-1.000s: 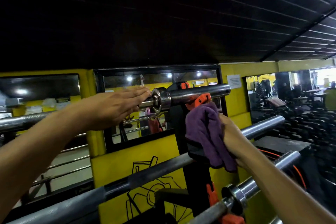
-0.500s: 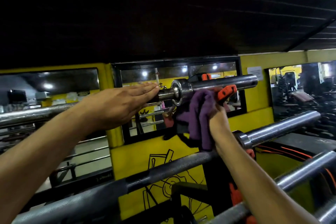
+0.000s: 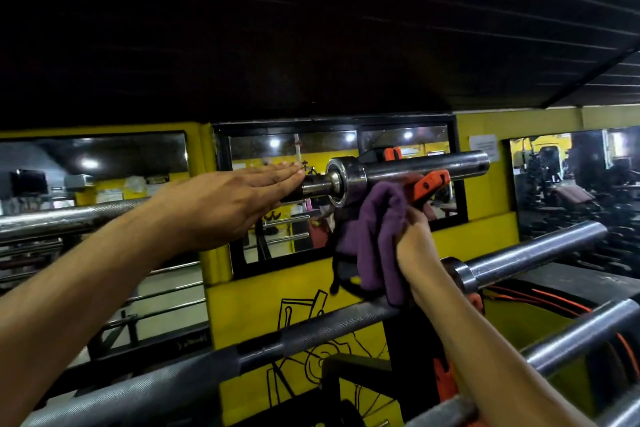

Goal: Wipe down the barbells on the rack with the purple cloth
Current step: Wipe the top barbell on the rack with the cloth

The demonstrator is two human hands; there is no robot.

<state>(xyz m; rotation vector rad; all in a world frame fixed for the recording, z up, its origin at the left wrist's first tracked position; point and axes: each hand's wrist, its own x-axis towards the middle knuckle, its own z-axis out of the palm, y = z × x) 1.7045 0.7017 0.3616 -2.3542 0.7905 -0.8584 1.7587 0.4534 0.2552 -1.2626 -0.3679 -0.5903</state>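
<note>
Two bare hands work at the top barbell [image 3: 415, 168] of a gym rack: the left hand [image 3: 221, 204], fingers straight and flat, rests along the bar's shaft just short of the steel collar [image 3: 341, 180], steadying it. Past the collar, under the sleeve, the right hand [image 3: 414, 236] clutches the bunched purple cloth [image 3: 374, 236], which hangs beside an orange rack hook [image 3: 429, 184]. Wiping of this uppermost bar appears under way at its sleeve end. Next, the cloth likely needs wrapping round the sleeve and drawing outward from the collar; lower barbells [image 3: 533, 250] below it await.
</note>
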